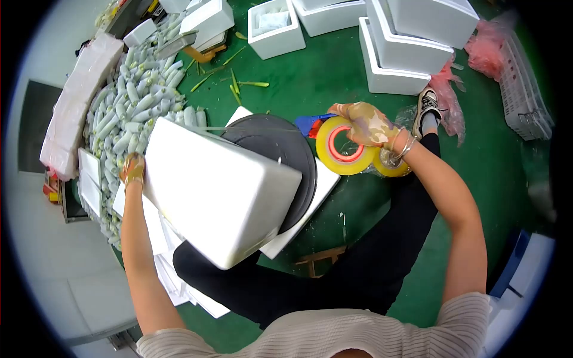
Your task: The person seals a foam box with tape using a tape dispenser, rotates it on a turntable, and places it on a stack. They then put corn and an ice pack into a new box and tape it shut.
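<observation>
A white foam box (221, 191) lies tilted on a round black turntable (286, 140), which sits on a white foam board (325, 182). At the box's left end is my left hand (132, 169) in a camouflage-pattern glove, its fingers curled against the edge and partly hidden. My right hand (367, 124), gloved alike, is closed on a tape dispenser (310, 123) with blue and red parts. The dispenser carries a wide yellow roll of tape (327, 149). A clear strip of tape runs from it to the box's upper side. Another tape roll (394, 164) is below my right wrist.
Sleeved pale green vegetables (140, 101) are heaped at the left, beside a long wrapped foam block (77, 107). Stacked foam boxes (406, 53) stand at the upper right, near a plastic crate (522, 89). Foam lids (170, 262) lie by my left leg. Green scraps (236, 83) litter the floor.
</observation>
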`<action>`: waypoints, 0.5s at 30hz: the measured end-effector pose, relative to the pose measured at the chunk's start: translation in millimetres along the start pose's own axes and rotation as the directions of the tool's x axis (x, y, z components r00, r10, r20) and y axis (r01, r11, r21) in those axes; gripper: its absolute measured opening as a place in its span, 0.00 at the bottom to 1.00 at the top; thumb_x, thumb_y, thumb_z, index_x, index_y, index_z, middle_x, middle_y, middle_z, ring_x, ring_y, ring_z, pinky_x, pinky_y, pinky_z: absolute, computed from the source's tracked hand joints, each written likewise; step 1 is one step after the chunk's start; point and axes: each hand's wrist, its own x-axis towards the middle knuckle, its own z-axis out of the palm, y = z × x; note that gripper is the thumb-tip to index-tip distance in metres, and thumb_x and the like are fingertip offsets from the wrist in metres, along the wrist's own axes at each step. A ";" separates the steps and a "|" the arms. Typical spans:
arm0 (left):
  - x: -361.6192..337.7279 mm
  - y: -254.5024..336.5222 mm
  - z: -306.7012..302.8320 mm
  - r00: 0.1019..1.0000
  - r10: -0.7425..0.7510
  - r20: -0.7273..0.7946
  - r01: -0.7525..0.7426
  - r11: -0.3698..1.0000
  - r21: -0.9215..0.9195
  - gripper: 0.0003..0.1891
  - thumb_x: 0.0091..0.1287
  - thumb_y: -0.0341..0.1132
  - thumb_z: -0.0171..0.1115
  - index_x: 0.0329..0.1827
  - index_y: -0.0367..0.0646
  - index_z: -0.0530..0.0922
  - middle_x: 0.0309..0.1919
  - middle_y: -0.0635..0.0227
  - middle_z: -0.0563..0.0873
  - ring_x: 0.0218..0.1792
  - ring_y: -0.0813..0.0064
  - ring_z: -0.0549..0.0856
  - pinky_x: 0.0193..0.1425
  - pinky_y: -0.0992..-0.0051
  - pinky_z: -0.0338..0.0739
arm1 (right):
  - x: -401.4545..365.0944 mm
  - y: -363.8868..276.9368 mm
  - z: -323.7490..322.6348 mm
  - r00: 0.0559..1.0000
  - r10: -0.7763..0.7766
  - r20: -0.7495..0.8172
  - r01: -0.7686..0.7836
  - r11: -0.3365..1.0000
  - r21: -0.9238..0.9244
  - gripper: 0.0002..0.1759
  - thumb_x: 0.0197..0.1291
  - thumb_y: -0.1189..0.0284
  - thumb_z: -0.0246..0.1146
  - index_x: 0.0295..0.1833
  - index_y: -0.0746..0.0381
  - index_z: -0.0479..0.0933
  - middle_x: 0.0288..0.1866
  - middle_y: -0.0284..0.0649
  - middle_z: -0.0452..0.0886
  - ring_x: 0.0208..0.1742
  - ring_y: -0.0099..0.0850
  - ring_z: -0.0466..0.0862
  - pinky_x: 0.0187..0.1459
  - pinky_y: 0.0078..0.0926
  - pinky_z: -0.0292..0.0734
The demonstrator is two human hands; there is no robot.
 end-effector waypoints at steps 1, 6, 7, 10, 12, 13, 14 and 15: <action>-21.7 -24.3 6.2 0.999 0.039 -0.013 -0.039 0.999 -0.018 0.25 0.70 0.53 0.43 0.61 0.53 0.78 0.61 0.60 0.80 0.61 0.53 0.79 0.62 0.54 0.71 | -3.3 1.3 2.1 1.000 -0.004 0.010 0.004 1.000 0.011 0.20 0.55 0.85 0.53 0.55 0.71 0.74 0.48 0.52 0.81 0.47 0.46 0.82 0.51 0.27 0.76; -144.1 -91.7 28.6 0.979 0.095 -0.180 -0.120 0.984 -0.132 0.17 0.62 0.38 0.54 0.54 0.52 0.77 0.48 0.57 0.83 0.53 0.56 0.82 0.51 0.54 0.75 | -47.1 -16.4 -37.2 0.974 0.199 0.104 -0.207 0.976 0.064 0.23 0.53 0.79 0.59 0.57 0.70 0.73 0.49 0.52 0.82 0.50 0.47 0.82 0.50 0.34 0.77; -168.3 -94.8 30.3 0.965 0.116 -0.234 -0.156 0.975 -0.159 0.16 0.59 0.34 0.56 0.51 0.51 0.77 0.46 0.58 0.82 0.51 0.56 0.82 0.48 0.53 0.75 | -59.8 -30.7 -52.0 0.975 0.197 0.104 -0.204 0.977 0.063 0.23 0.53 0.79 0.59 0.57 0.70 0.73 0.49 0.52 0.82 0.50 0.47 0.82 0.50 0.34 0.77; -231.5 -73.7 25.5 0.927 0.130 -0.353 -0.210 0.958 -0.197 0.20 0.55 0.28 0.55 0.54 0.48 0.76 0.51 0.57 0.80 0.53 0.55 0.79 0.52 0.56 0.75 | -107.1 -60.6 -71.4 0.952 0.283 0.115 -0.274 0.958 -0.088 0.19 0.57 0.82 0.57 0.56 0.70 0.75 0.47 0.51 0.83 0.47 0.48 0.83 0.49 0.34 0.78; -247.2 -53.3 -21.5 0.770 0.296 -0.565 -0.449 0.881 -0.150 0.24 0.53 0.26 0.53 0.57 0.41 0.75 0.55 0.52 0.77 0.58 0.53 0.76 0.65 0.61 0.68 | -145.4 -46.0 -48.5 0.954 0.297 -0.036 -0.293 0.953 0.080 0.20 0.56 0.82 0.58 0.56 0.68 0.76 0.48 0.52 0.83 0.49 0.50 0.82 0.50 0.34 0.79; -248.1 -24.2 -56.7 0.617 0.238 -0.750 -0.680 0.641 -0.357 0.27 0.51 0.25 0.53 0.59 0.39 0.74 0.57 0.51 0.77 0.62 0.54 0.74 0.71 0.61 0.61 | -156.8 -40.7 -41.2 0.949 0.313 -0.041 -0.310 0.948 0.072 0.20 0.56 0.82 0.58 0.56 0.68 0.76 0.48 0.52 0.83 0.49 0.50 0.82 0.50 0.34 0.79; -273.2 27.7 -132.7 0.648 0.322 -0.690 -0.675 0.662 -0.325 0.30 0.53 0.27 0.54 0.64 0.40 0.72 0.59 0.50 0.77 0.64 0.54 0.73 0.74 0.60 0.57 | -165.2 -37.6 -35.7 0.939 0.339 -0.051 -0.327 0.930 0.170 0.20 0.57 0.81 0.59 0.57 0.68 0.76 0.49 0.52 0.83 0.49 0.48 0.83 0.51 0.34 0.79; -270.1 51.8 -148.0 0.604 0.544 -0.583 -0.782 0.548 -0.298 0.30 0.64 0.36 0.58 0.71 0.42 0.64 0.66 0.54 0.73 0.69 0.48 0.67 0.78 0.63 0.45 | -172.1 -44.0 -33.6 0.936 0.350 -0.045 -0.338 0.925 0.171 0.20 0.57 0.81 0.59 0.57 0.68 0.76 0.49 0.52 0.83 0.49 0.48 0.83 0.51 0.34 0.79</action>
